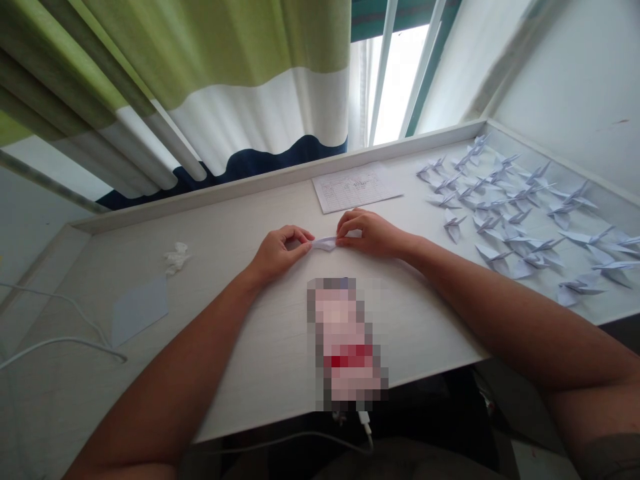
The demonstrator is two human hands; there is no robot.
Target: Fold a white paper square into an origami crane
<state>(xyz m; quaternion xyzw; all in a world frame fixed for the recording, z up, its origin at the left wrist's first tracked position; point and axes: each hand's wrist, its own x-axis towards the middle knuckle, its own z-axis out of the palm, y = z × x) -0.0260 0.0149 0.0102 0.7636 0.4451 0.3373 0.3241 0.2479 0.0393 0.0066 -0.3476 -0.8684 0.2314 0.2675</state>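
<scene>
Between my two hands, just above the middle of the white desk, is a small piece of folded white paper (325, 244). My left hand (284, 252) pinches its left end between thumb and fingers. At the opposite end, my right hand (369, 232) grips the paper the same way, and part of the paper shows behind those fingers. Many finished folded paper cranes (505, 207) stand in a group on the right side of the desk. Nearer to me, below the folded paper, lies a pixelated object (345, 340) whose details are blurred out.
A printed sheet (355, 188) lies behind my hands. On the left are a crumpled tissue (176, 259), a flat square of paper (141, 309) and white cables (65, 341). A raised ledge (280, 168) borders the desk (240, 387) below the curtain (210, 60).
</scene>
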